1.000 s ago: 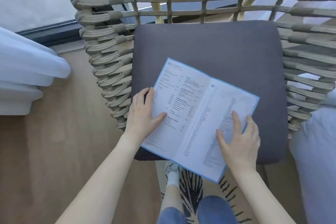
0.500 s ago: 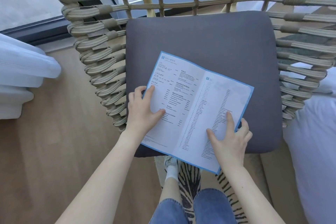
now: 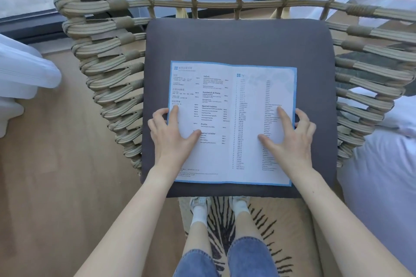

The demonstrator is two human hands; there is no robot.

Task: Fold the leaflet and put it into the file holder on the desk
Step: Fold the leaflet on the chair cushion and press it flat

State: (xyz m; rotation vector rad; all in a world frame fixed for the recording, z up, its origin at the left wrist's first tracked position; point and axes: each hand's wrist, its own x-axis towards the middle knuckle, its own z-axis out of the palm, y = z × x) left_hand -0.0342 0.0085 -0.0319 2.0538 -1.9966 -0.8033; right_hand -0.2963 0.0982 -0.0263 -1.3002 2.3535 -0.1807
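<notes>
The leaflet [image 3: 227, 108], white with a blue border and printed menu text, lies open and flat on the dark grey seat cushion [image 3: 236, 40] of a woven chair. A centre crease runs down it. My left hand [image 3: 173, 137] rests on the leaflet's left page, thumb and forefinger on the paper, the other fingers curled over its left edge. My right hand [image 3: 290, 137] mirrors it on the right page, fingers hooked around the right edge. No file holder or desk is in view.
The woven rope chair frame [image 3: 108, 78] surrounds the cushion on three sides. White bedding [image 3: 387, 164] lies at the right and a white curtain [image 3: 24, 72] at the left. A striped rug [image 3: 265, 227] and wooden floor lie below, with my legs and shoes.
The leaflet has turned from a slanted position to square on the cushion. Both hands have shifted outward to the leaflet's side edges, fingers now curling around them.
</notes>
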